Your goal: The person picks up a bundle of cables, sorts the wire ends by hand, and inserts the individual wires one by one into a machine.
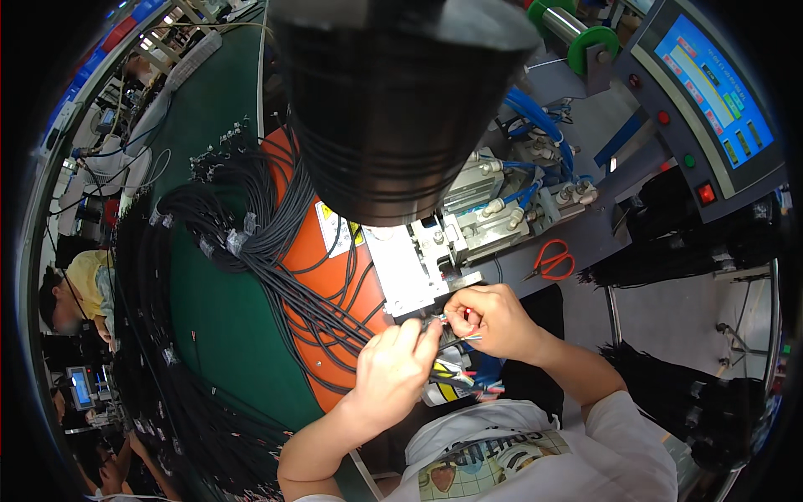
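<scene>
My left hand point(391, 368) is closed, thumb and fingers pinching the end of a black cable in front of the metal machine fixture point(410, 272). Just to its right, my right hand point(492, 321) is closed in a pinch on the thin coloured wires that come out of that cable end. The fingertips of both hands nearly meet, so the exact grip is partly hidden. Below them, more stripped cable ends point(488, 390) with red, green and white wires hang near my shirt. The black cable bundle point(293, 280) runs in from the left over an orange panel point(293, 209).
A large black cylinder point(393, 109) blocks the upper middle. Red-handled scissors point(554, 261) lie on the grey bench to the right. Pneumatic cylinders point(502, 205) with blue hoses stand behind the fixture. A control screen point(711, 92) is at upper right. Another person point(84, 284) sits far left.
</scene>
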A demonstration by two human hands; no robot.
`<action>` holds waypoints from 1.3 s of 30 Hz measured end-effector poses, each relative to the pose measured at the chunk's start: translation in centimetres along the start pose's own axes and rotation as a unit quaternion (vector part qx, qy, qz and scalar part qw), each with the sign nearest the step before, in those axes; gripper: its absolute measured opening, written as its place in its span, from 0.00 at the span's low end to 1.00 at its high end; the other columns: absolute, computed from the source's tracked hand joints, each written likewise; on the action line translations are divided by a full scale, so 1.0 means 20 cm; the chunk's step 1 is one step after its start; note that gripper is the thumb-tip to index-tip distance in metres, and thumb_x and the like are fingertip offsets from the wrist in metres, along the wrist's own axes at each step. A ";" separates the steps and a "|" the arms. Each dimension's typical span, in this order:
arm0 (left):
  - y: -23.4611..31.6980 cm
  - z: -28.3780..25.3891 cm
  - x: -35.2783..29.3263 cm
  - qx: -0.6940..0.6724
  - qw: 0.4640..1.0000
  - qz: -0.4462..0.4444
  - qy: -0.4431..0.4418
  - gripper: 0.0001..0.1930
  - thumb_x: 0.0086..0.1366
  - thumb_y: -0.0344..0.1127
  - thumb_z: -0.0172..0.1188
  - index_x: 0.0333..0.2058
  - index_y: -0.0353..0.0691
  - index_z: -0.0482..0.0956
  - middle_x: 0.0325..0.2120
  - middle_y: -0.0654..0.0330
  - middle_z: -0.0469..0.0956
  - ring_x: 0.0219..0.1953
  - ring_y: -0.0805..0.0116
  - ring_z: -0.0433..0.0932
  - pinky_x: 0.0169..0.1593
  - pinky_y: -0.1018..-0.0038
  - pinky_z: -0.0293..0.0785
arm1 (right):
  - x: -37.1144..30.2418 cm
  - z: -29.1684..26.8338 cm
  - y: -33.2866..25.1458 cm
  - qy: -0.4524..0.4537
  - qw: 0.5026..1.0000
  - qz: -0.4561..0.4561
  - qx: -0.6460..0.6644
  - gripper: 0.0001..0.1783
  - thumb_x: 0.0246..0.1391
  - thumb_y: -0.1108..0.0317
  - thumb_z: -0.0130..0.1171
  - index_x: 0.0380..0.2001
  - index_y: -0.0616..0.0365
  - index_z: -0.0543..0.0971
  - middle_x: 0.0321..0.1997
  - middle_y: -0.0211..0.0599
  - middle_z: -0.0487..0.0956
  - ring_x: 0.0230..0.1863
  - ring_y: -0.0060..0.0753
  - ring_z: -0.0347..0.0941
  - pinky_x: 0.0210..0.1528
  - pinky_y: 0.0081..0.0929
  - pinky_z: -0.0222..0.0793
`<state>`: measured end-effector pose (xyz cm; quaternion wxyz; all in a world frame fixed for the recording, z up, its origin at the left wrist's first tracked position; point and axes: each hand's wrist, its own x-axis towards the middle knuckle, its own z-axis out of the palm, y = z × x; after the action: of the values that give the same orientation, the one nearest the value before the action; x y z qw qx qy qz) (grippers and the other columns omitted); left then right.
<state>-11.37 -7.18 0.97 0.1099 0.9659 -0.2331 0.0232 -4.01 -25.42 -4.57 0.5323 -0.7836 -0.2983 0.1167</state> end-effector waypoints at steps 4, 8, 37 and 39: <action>-0.05 0.02 -0.13 -0.089 0.992 -0.028 0.082 0.20 0.47 0.24 0.58 0.43 0.32 0.78 0.37 0.54 0.75 0.35 0.59 0.74 0.36 0.69 0.70 | -0.02 0.01 0.01 0.017 0.996 0.064 0.065 0.05 0.47 0.75 0.64 0.27 0.66 0.78 0.19 0.30 0.75 0.17 0.13 0.66 0.19 0.17 0.60; -0.04 0.05 -0.17 -0.036 0.991 -0.076 0.100 0.23 0.45 0.24 0.59 0.45 0.33 0.78 0.35 0.55 0.73 0.37 0.59 0.71 0.40 0.67 0.66 | -0.07 0.01 -0.08 0.081 0.996 -0.022 -0.020 0.12 0.45 0.75 0.67 0.35 0.63 0.79 0.26 0.30 0.77 0.15 0.12 0.61 0.17 0.15 0.56; -0.03 0.07 -0.04 -0.083 0.971 0.066 0.216 0.15 0.48 0.21 0.62 0.37 0.32 0.77 0.25 0.53 0.77 0.23 0.59 0.75 0.27 0.68 0.69 | -0.08 0.10 -0.02 -0.066 0.818 0.204 0.533 0.09 0.62 0.67 0.53 0.40 0.62 0.75 0.27 0.30 0.75 0.16 0.11 0.65 0.15 0.09 0.53; -0.03 0.08 -0.05 -0.025 0.972 0.104 0.207 0.20 0.44 0.23 0.61 0.40 0.30 0.78 0.26 0.54 0.77 0.22 0.60 0.73 0.26 0.68 0.67 | -0.07 0.07 -0.02 -0.095 0.771 0.235 0.585 0.06 0.59 0.70 0.56 0.37 0.62 0.74 0.26 0.28 0.73 0.19 0.11 0.67 0.19 0.09 0.58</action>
<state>-11.98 -6.60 -0.88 0.1767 0.9076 -0.3049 0.2282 -5.99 -25.16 -5.03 0.8126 -0.3517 -0.0275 0.4639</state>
